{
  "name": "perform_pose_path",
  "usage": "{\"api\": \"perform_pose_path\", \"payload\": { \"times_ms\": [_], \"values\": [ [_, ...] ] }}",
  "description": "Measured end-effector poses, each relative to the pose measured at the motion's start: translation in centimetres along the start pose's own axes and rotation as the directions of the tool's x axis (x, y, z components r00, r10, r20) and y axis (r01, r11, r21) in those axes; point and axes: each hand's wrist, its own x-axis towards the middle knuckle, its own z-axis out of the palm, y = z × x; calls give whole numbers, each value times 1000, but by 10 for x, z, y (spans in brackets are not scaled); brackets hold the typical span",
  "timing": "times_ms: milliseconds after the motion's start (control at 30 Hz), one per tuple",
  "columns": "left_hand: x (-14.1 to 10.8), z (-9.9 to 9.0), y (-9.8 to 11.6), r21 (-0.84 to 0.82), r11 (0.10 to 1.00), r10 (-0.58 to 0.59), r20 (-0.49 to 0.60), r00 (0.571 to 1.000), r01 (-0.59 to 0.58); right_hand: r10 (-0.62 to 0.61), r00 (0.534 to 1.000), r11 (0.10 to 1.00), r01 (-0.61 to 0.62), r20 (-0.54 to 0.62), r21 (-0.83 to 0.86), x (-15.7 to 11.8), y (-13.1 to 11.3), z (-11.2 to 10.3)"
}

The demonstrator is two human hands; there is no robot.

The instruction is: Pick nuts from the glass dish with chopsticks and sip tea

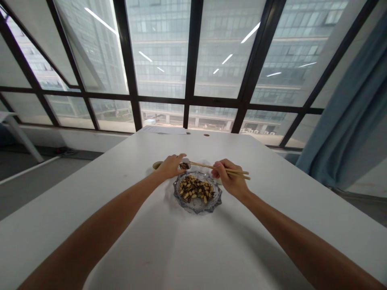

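Note:
My left hand (171,166) grips a small white bowl (190,166) by its left side, thumb and fingers around the rim. Dark seeds lie inside that bowl. In my right hand (230,177) is a pair of wooden chopsticks (202,164), pointing left, their tips at the small bowl's rim. Just nearer to me stands a scalloped clear glass bowl (196,209). It contains a mix of pale peanuts (208,188) and dark striped sunflower seeds (191,186). Whether the chopstick tips pinch a seed is too small to tell.
A greenish-brown round item (157,164) lies left of my left hand, partly covered. Behind the right hand a pale item (219,181) shows in part. Papers (163,130) and a small brown disc (206,135) lie at the white table's (145,249) far end, before the windows.

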Motion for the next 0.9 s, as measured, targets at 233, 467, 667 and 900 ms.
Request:
{"api": "perform_pose_path", "payload": {
  "times_ms": [233, 467, 667, 900],
  "values": [
    [6, -5, -8, 43, 998, -54, 28, 998, 53, 41, 993, 999, -37, 108, -37, -33, -23, -48],
    [-31, -7, -27, 29, 999, -29, -166, 986, 35, -96, 938, 951, 186, 334, -249, -35, -33, -45],
    [-64, 8, -41, -76, 979, -204, -371, 906, 189, -116, 921, 933, 229, 371, -279, -37, -33, -41],
    [-61, 24, -46, -256, 908, -408, -355, 841, 333, -94, 903, 956, 200, 419, -216, -39, -34, -42]
  ]
}}
